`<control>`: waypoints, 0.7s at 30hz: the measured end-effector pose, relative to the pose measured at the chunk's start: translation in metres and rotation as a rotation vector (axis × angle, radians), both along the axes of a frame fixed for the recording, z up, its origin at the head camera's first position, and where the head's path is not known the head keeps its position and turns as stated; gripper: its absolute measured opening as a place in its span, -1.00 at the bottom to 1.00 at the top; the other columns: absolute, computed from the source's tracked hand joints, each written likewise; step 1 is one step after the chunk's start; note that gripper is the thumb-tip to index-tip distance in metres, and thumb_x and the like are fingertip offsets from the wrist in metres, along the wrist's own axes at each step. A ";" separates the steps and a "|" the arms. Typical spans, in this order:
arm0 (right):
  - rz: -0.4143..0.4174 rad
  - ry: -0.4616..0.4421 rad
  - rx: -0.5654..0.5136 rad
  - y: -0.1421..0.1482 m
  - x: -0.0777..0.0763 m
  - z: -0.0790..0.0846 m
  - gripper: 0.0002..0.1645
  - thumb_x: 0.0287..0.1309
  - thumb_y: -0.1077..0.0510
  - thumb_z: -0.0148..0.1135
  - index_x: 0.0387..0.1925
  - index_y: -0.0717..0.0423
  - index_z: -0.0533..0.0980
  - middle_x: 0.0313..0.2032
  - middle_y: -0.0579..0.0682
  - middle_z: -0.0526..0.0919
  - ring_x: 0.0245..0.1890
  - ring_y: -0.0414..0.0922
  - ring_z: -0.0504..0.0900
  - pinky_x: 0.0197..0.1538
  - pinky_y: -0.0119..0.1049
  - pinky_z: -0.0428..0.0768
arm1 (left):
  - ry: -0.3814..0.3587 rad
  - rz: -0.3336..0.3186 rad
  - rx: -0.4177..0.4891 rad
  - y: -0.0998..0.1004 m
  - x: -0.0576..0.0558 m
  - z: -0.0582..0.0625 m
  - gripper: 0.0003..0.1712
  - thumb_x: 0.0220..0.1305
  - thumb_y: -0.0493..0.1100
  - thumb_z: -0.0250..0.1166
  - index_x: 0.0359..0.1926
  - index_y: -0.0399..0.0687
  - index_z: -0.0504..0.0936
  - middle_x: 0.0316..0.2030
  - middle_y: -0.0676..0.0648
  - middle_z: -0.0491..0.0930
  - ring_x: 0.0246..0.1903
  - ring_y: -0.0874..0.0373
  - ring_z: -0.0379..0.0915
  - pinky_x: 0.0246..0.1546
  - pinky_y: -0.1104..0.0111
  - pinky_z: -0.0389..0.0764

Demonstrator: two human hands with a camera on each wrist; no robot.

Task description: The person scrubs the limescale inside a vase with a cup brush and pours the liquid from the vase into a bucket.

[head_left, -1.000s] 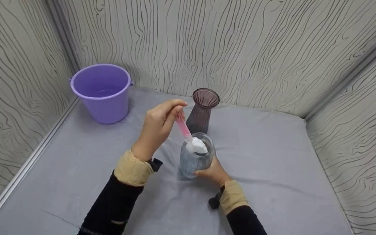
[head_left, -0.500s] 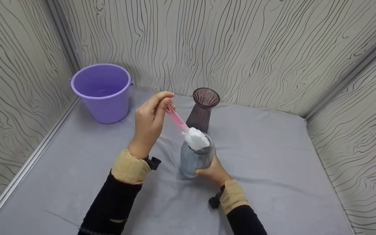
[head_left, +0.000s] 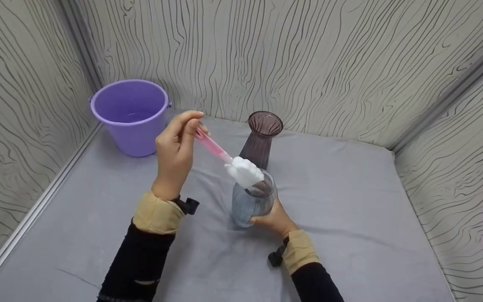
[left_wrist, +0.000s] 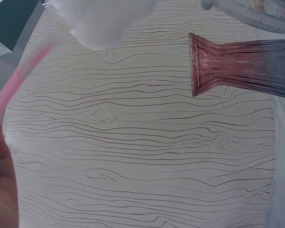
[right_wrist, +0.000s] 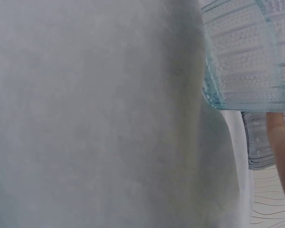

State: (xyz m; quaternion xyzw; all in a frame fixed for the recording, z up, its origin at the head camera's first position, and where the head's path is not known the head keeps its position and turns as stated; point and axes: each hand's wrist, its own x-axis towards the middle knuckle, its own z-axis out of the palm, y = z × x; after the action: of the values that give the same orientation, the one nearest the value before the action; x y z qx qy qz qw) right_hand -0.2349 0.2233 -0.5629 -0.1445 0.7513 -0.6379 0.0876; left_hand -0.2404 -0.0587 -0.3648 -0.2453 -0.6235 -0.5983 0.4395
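Observation:
Pinched in the fingers of my left hand (head_left: 176,149) is a bottle brush by its pink handle (head_left: 212,145). Its soft white head (head_left: 245,171) slants down over the mouth of a bluish glass jar (head_left: 250,207), with its tip at or just above the rim. The jar stands slightly tilted on the cloth, and my right hand (head_left: 273,220) grips its lower right side. In the right wrist view the ribbed glass wall of the jar (right_wrist: 247,61) shows, with fingers against it. A purple glass vase (head_left: 258,142) stands upright just behind the jar.
A purple bucket (head_left: 134,134) stands at the back left, near the corner of the walls. Grey cloth (head_left: 338,188) covers the table. Wood-patterned panels (head_left: 308,54) enclose the back and sides, and a metal rail (head_left: 36,214) runs along the left edge.
My left hand has drawn the brush up and to the left, so its white head has risen out of the jar. The right hand and the jar have stayed in place.

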 end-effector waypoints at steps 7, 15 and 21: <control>0.042 -0.001 -0.069 -0.001 -0.003 -0.001 0.51 -0.39 0.00 0.78 0.50 0.24 0.00 0.40 0.23 0.32 0.36 -0.01 0.33 0.45 -0.13 0.16 | -0.052 -0.014 0.080 -0.009 0.000 -0.004 -0.81 0.43 -0.49 0.12 -0.06 -0.43 0.63 -0.42 -0.18 0.67 -0.38 0.10 0.65 -0.27 0.37 0.66; 0.019 -0.020 -0.085 -0.002 -0.002 0.000 0.56 -0.44 0.04 0.78 0.51 0.22 -0.04 0.39 0.28 0.33 0.35 0.04 0.34 0.43 -0.16 0.21 | -0.148 -0.002 0.210 -0.013 0.001 -0.009 -0.81 0.47 -0.43 0.11 -0.05 -0.49 0.60 -0.40 -0.23 0.66 -0.37 0.12 0.66 -0.25 0.32 0.70; -0.001 -0.041 -0.042 -0.001 0.000 0.001 0.60 -0.45 -0.06 0.79 0.50 0.29 -0.04 0.38 0.31 0.33 0.37 0.11 0.31 0.46 -0.10 0.12 | -0.238 0.008 0.345 -0.019 -0.001 -0.016 -0.81 0.49 -0.38 0.12 -0.07 -0.46 0.62 -0.39 -0.20 0.69 -0.39 0.10 0.69 -0.25 0.27 0.72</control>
State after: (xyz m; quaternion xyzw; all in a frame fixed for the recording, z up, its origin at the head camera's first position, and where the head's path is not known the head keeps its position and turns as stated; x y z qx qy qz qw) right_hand -0.2354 0.2226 -0.5618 -0.1329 0.7358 -0.6566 0.0994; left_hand -0.2417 -0.0781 -0.3808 -0.0916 -0.5603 -0.7192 0.4005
